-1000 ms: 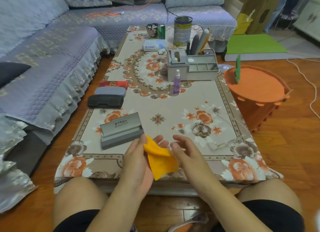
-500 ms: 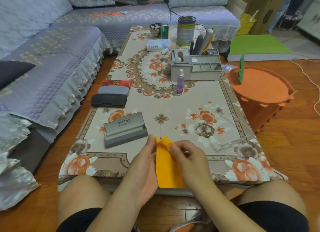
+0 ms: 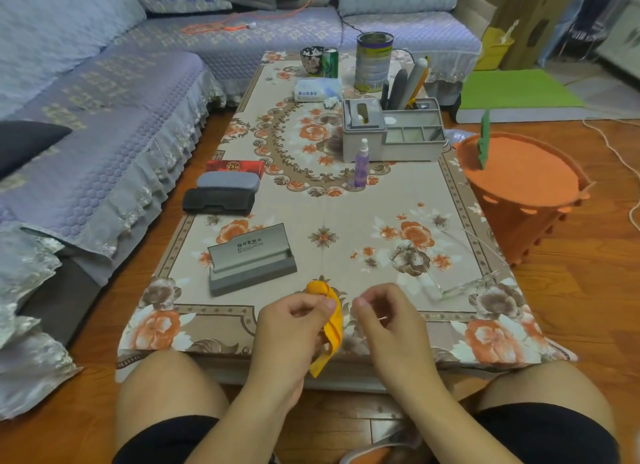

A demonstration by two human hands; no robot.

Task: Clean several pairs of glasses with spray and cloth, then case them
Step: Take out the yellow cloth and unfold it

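The orange cloth (image 3: 330, 325) is bunched into a strip running from the table's near edge down toward the person's lap, lower end hanging free; the left hand (image 3: 294, 320) grips it, fingers curled; the right hand (image 3: 384, 316) sits just beside, fingers curled, holding nothing I can make out; clear glasses (image 3: 464, 276) lie by the near right corner; an open grey case (image 3: 251, 259) sits near left; a floral-clothed table (image 3: 329, 214) carries everything; a lilac sofa (image 3: 104, 117) runs along its left and far sides.
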